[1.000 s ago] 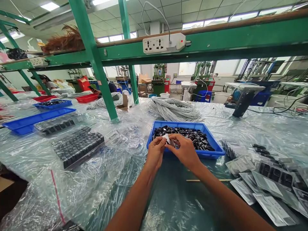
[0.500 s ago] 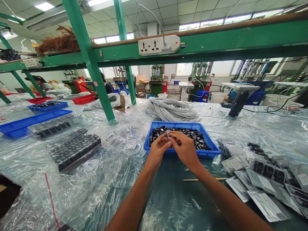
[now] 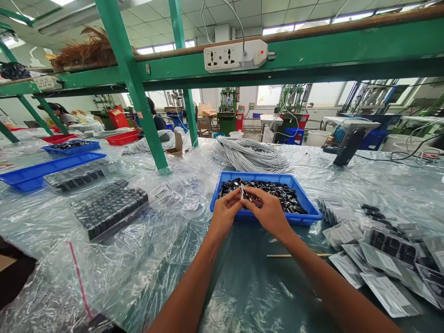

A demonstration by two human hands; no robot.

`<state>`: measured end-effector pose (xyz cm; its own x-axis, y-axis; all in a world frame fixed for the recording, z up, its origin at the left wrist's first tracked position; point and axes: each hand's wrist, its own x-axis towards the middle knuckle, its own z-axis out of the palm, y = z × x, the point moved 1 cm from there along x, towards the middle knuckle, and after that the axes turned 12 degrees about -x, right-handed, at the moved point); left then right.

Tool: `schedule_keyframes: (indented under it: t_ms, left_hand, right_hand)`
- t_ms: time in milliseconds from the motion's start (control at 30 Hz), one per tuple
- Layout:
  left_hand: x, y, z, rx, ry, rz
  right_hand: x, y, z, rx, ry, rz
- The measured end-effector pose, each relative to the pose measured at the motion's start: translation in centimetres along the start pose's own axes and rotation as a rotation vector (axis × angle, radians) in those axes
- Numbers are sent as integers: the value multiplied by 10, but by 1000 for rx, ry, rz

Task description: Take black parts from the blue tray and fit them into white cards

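My left hand point(image 3: 224, 213) and my right hand point(image 3: 266, 209) meet above the near side of a blue plastic tray point(image 3: 314, 216). Between their fingertips is a small black part with a whitish edge point(image 3: 242, 191), pinched from both sides. Its exact kind is too small to make out, and the fingers cover much of it. Many small black plastic parts point(image 3: 293, 196) fill the tray under and behind my hands. A thin wooden stick point(image 3: 279, 255) lies on the table near my right forearm.
Clear packs with black parts point(image 3: 385, 263) are piled at the right. To the left stands a plastic-covered block of black parts point(image 3: 111, 208). Behind the tray lies a grey cable coil point(image 3: 251, 155). A green frame post point(image 3: 145, 111) rises at left; a power strip point(image 3: 236, 55) hangs above.
My fingertips have parted slightly, and more of the small part shows between them. Both hands stay over the tray. The whole view has shifted a little.
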<state>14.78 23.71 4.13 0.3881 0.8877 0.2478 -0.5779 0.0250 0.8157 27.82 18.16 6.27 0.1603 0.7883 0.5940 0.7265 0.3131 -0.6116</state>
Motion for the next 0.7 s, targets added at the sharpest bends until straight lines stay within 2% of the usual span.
schedule_keyframes:
  t_ms: [100,167,300,367,433,533,633,700]
  left_hand:
    - [-1,2,2,44,-2,-3]
    - [-1,2,2,121,34,34]
    - [4,2,-6,318,253,144]
    - [7,3,-12,321,336,132]
    - [10,3,-16,243,363,81]
    - [10,3,-13,58,322,-9]
    - [6,4,-4,-95,221,-72]
    - [5,5,0,-156,164,-93]
  right_hand:
    - [1,4,-3,12,-57,-14]
    - [1,5,-3,-118,-84,-71]
    - [3,5,-2,-438,-141,-107]
    - [6,9,-4,-532,-135,-76]
    - [9,14,-6,-602,-83,-33]
    - [9,18,-5,-598,-17,-83]
    - [3,13,3,-498,-60,-237]
    - [0,9,9,-487,-73,-282]
